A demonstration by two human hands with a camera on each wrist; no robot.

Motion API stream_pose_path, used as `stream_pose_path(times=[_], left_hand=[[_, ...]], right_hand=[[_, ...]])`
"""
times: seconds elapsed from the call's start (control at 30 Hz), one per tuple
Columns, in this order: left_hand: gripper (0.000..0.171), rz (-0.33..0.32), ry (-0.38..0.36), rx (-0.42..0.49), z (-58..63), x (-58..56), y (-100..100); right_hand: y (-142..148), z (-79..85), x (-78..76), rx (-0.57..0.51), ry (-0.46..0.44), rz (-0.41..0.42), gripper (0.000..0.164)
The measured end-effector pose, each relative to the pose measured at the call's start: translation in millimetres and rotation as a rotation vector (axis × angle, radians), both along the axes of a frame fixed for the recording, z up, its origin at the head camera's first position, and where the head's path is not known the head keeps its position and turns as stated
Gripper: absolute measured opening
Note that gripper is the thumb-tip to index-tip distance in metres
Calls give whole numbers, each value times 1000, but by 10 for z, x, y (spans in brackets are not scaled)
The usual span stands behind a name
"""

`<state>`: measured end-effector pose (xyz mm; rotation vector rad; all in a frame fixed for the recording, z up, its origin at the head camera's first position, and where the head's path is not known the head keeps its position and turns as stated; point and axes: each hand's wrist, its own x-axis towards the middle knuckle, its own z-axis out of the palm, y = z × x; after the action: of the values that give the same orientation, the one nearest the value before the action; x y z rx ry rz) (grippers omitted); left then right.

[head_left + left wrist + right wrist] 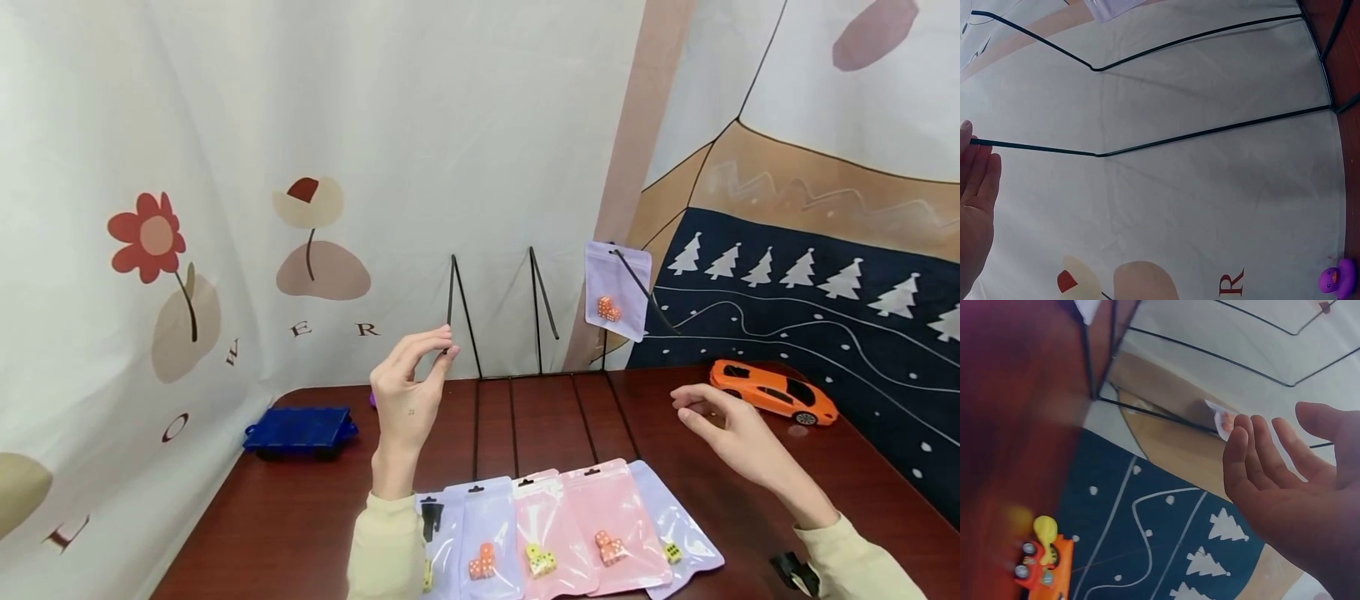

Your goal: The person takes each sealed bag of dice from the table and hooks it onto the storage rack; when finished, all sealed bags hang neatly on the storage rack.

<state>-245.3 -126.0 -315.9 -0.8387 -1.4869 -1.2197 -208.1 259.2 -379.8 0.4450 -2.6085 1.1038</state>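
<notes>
A black wire rack [538, 333] stands at the back of the table, with several prongs sloping forward. My left hand [411, 383] pinches the end of the leftmost prong [1035, 148] between thumb and fingers. From the right prong hangs a lilac zip bag [618, 283] with orange dice in it. My right hand [731, 425] is raised over the right of the table, fingers loosely bent and holding nothing. Overlapping at the front lie lilac and pink zip bags with dice, among them a lilac bag [487, 517] and a pink bag [615, 500].
A blue toy cart [300, 433] sits on the left, a purple rubber duck [1337, 279] behind my left arm. At the back right is an orange toy car [772, 392]; a small red and yellow toy [1041, 550] shows beside it in the right wrist view. A printed curtain [487, 125] hangs behind.
</notes>
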Motion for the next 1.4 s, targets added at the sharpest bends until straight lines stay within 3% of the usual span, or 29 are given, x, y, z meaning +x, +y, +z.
stream_pose_path(times=[0.3, 0.5, 0.93, 1.2, 1.4], left_hand=[[22, 19, 5, 1, 5, -11, 1], [22, 6, 1, 3, -2, -13, 10], [22, 35, 0, -4, -1, -8, 1], [24, 55, 18, -11, 127, 144, 59], [24, 47, 8, -8, 28, 24, 18]], right_hand=[[68, -191, 126, -25, -138, 26, 24], [90, -327, 193, -79, -235, 92, 26], [208, -481, 307, -31, -430, 262, 27], [260, -584, 340, -59, -497, 372, 22], [233, -634, 344, -78, -580, 418, 14]])
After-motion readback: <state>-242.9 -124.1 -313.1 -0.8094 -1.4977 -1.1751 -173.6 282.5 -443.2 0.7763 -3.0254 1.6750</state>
